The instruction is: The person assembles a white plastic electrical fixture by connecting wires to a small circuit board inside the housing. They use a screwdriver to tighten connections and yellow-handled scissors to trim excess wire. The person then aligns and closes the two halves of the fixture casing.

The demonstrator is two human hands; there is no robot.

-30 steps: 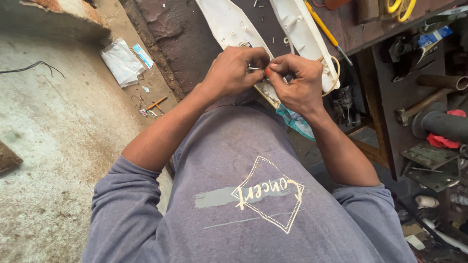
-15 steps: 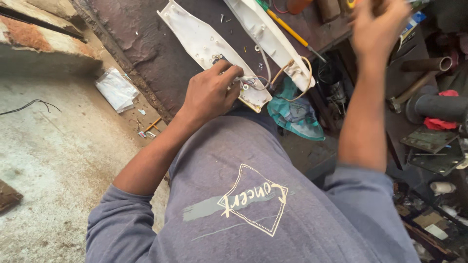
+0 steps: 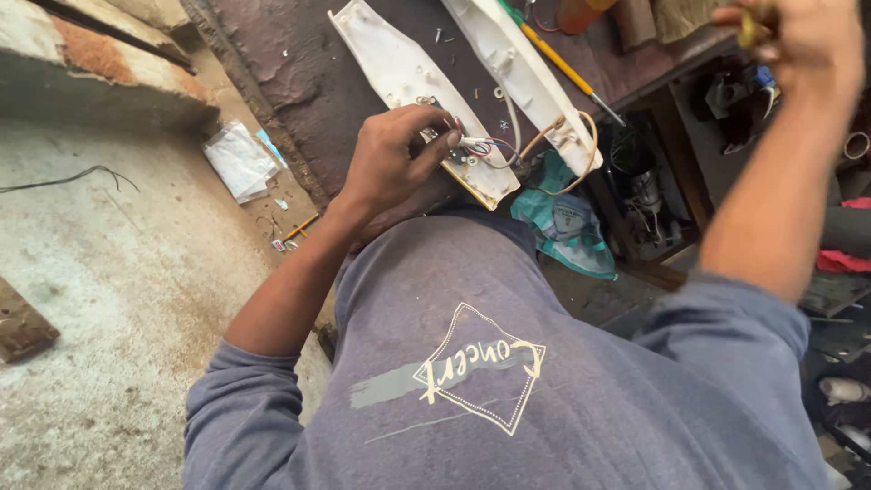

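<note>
My left hand (image 3: 390, 161) rests on the near end of a long white plastic casing half (image 3: 399, 73). Its fingertips pinch a small bundle of thin wires (image 3: 479, 145) there. A second white casing half (image 3: 526, 82) lies just beyond, joined to the first by a tan cable loop (image 3: 581, 154). My right hand (image 3: 803, 45) is raised at the top right, blurred, with its fingers closed around a small yellow-handled tool (image 3: 751, 27). It is well away from the casing.
A yellow screwdriver (image 3: 564, 65) lies beside the far casing on the dark worktop (image 3: 272, 63). A teal bag (image 3: 562, 222) sits below the casing. A clear plastic packet (image 3: 238, 161) lies on the concrete floor. Cluttered shelves of parts (image 3: 653, 191) stand at right.
My right hand left the casing, swung up to the top right and now holds a yellow-handled tool. My left hand stayed on the wires. The view shifted slightly.
</note>
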